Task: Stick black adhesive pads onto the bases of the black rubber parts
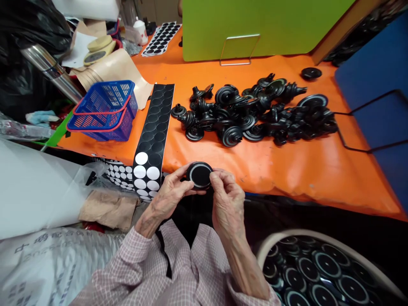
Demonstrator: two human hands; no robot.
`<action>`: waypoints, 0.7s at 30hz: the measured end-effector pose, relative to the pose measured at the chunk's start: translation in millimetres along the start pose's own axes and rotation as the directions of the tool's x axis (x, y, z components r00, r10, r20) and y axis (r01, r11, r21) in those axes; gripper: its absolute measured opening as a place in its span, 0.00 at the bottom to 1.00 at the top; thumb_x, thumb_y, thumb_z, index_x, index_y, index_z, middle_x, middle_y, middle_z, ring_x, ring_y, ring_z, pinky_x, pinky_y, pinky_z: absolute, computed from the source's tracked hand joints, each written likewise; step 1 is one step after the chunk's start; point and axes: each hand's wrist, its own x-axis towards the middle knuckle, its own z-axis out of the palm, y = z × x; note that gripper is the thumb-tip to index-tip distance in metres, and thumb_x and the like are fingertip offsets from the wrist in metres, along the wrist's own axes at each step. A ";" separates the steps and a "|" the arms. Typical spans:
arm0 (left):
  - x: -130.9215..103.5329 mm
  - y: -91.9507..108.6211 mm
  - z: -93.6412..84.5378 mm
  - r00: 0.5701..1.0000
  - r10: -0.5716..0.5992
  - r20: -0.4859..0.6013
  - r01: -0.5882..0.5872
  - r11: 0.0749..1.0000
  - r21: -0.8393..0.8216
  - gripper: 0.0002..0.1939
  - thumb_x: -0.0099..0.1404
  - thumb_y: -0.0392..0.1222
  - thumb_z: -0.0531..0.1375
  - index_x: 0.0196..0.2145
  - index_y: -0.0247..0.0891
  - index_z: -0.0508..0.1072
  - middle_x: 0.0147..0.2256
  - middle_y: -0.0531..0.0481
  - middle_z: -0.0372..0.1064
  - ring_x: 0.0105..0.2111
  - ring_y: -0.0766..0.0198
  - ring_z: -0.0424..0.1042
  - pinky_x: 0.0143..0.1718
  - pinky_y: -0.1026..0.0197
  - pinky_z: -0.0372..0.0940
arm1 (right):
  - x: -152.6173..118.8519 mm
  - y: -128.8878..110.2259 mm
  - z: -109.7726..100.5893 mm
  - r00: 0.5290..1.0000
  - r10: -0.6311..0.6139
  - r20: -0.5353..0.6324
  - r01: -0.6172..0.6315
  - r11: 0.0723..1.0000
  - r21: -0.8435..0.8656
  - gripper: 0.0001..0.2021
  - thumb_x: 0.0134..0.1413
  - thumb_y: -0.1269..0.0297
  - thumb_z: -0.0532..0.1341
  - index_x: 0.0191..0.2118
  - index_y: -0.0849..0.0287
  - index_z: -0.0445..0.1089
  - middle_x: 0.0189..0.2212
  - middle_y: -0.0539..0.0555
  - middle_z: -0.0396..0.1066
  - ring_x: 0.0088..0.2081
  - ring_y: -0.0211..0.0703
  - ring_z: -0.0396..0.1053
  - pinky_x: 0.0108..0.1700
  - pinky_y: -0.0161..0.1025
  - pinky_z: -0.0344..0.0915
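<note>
In my left hand is a black chess piece, its round base facing up with a pale ring around a dark centre. The thumb lies over the base's edge and the fingers curl beneath. My right hand pinches at the right rim of the base; whether a thin sticker is between its fingertips I cannot make out. Left of my hands, a black strip of round stickers hangs over the table edge, with white circles at its lower end. Beyond my hands lies a heap of black chess pieces.
An orange-covered table spans the view. A blue basket stands left, near a metal flask. Green and blue boards stand at the back and right. At lower right, a round tub holds several black pieces, bases up.
</note>
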 end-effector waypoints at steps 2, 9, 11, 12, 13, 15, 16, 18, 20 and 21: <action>-0.1 -0.5 -0.6 1.000 -0.001 0.000 0.001 1.000 0.000 0.22 0.55 0.35 0.64 0.50 0.37 0.74 0.50 0.43 0.71 0.46 0.50 0.73 0.46 0.46 0.72 | -0.3 0.5 0.6 1.000 -0.018 -0.012 0.018 1.000 -0.020 0.12 0.50 0.54 0.64 0.31 0.59 0.69 0.36 0.51 0.65 0.38 0.40 0.66 0.42 0.39 0.64; 0.3 -1.6 -1.2 1.000 -0.005 -0.012 0.005 1.000 -0.003 0.21 0.55 0.35 0.64 0.48 0.35 0.74 0.49 0.42 0.72 0.46 0.50 0.73 0.44 0.48 0.73 | -2.3 4.0 0.3 0.996 -0.082 -0.025 0.078 0.989 -0.125 0.11 0.54 0.56 0.61 0.32 0.58 0.67 0.35 0.51 0.66 0.37 0.39 0.66 0.43 0.39 0.64; 0.4 -2.2 -1.2 1.000 -0.004 -0.020 0.004 1.000 -0.014 0.21 0.56 0.36 0.64 0.49 0.34 0.73 0.49 0.42 0.72 0.46 0.51 0.74 0.43 0.49 0.73 | -3.4 3.7 1.0 0.993 -0.112 -0.024 0.107 0.981 -0.162 0.10 0.55 0.56 0.61 0.32 0.58 0.67 0.35 0.51 0.65 0.37 0.39 0.66 0.42 0.39 0.64; 0.4 -2.8 -1.3 1.000 -0.003 -0.024 0.003 1.000 -0.017 0.21 0.56 0.37 0.64 0.49 0.34 0.73 0.49 0.42 0.71 0.46 0.51 0.74 0.42 0.49 0.74 | -4.0 3.5 1.7 0.991 -0.129 -0.024 0.122 0.975 -0.183 0.10 0.55 0.56 0.60 0.32 0.58 0.66 0.36 0.51 0.65 0.37 0.39 0.66 0.41 0.39 0.64; 0.5 -3.5 -1.4 1.000 -0.002 -0.028 0.001 1.000 -0.019 0.21 0.57 0.38 0.64 0.49 0.34 0.72 0.49 0.42 0.71 0.45 0.52 0.74 0.42 0.50 0.74 | -4.5 3.3 2.4 0.989 -0.148 -0.026 0.139 0.969 -0.206 0.10 0.55 0.56 0.60 0.32 0.58 0.66 0.36 0.52 0.65 0.37 0.40 0.66 0.40 0.39 0.65; 0.8 -5.3 -1.8 0.999 -0.001 -0.042 0.000 1.000 -0.021 0.20 0.58 0.40 0.64 0.49 0.35 0.72 0.49 0.42 0.71 0.45 0.52 0.74 0.42 0.50 0.74 | -5.4 3.8 4.0 0.980 -0.196 -0.029 0.183 0.949 -0.256 0.10 0.56 0.56 0.59 0.31 0.57 0.66 0.36 0.52 0.65 0.38 0.41 0.66 0.40 0.39 0.65; 1.0 -6.4 -2.0 0.999 -0.001 -0.052 -0.001 1.000 -0.023 0.20 0.58 0.40 0.65 0.48 0.35 0.72 0.49 0.43 0.71 0.45 0.53 0.74 0.41 0.50 0.74 | -5.8 4.6 4.6 0.975 -0.221 -0.027 0.205 0.937 -0.282 0.09 0.57 0.57 0.58 0.31 0.57 0.65 0.37 0.53 0.65 0.38 0.41 0.66 0.40 0.40 0.66; 1.3 -8.3 -2.5 0.997 0.001 -0.078 -0.003 1.000 -0.029 0.20 0.57 0.41 0.66 0.47 0.35 0.71 0.48 0.43 0.71 0.45 0.53 0.74 0.41 0.50 0.74 | -6.5 7.3 5.4 0.962 -0.273 -0.017 0.252 0.909 -0.331 0.08 0.58 0.58 0.58 0.32 0.56 0.64 0.37 0.53 0.65 0.39 0.42 0.66 0.41 0.41 0.66; 1.6 -9.6 -3.0 0.994 0.005 -0.106 -0.009 1.000 -0.030 0.21 0.55 0.41 0.67 0.46 0.35 0.71 0.48 0.44 0.71 0.45 0.53 0.73 0.40 0.52 0.75 | -6.8 10.5 5.9 0.946 -0.324 0.007 0.303 0.876 -0.375 0.06 0.59 0.61 0.57 0.33 0.56 0.63 0.36 0.53 0.65 0.40 0.43 0.66 0.43 0.43 0.66; 1.8 -9.9 -3.3 0.993 0.008 -0.116 -0.012 1.000 -0.026 0.21 0.55 0.41 0.67 0.46 0.35 0.71 0.47 0.44 0.71 0.45 0.53 0.73 0.40 0.53 0.75 | -6.8 11.9 6.1 0.934 -0.355 0.022 0.335 0.855 -0.395 0.05 0.60 0.62 0.56 0.33 0.56 0.63 0.36 0.53 0.65 0.40 0.43 0.66 0.44 0.44 0.66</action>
